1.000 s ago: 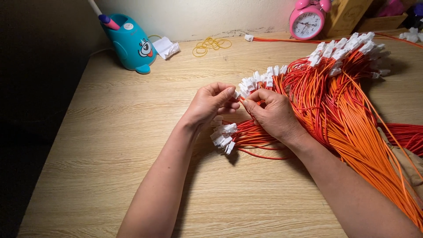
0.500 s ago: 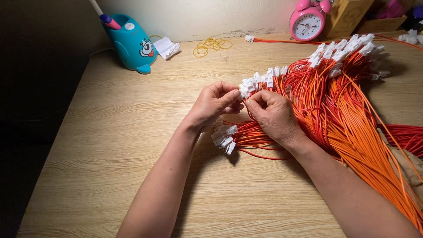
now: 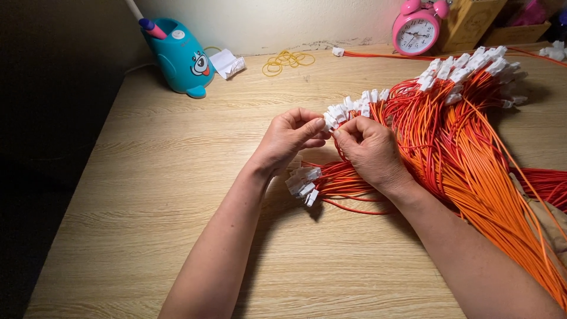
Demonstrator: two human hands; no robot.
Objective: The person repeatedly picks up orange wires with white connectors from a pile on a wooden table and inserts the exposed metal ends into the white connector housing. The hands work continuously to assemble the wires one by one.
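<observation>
My left hand (image 3: 287, 140) and my right hand (image 3: 367, 148) meet over the middle of a wooden table (image 3: 147, 195). Both pinch small white plastic connectors (image 3: 331, 117) at the ends of red and orange wires. A small sorted bunch of connectors (image 3: 303, 183) lies on the table under my hands, its wires running right. A large heap of orange wires (image 3: 472, 142) with white connectors spreads to the right of my right hand.
A teal animal-shaped pen holder (image 3: 180, 56) stands at the back left beside a folded white paper (image 3: 228, 62). Yellow rubber bands (image 3: 287, 60) lie at the back. A pink alarm clock (image 3: 416, 29) and wooden boxes (image 3: 472, 20) stand at the back right.
My hands have stayed together at the connectors, with only small finger movements. The view has shifted slightly.
</observation>
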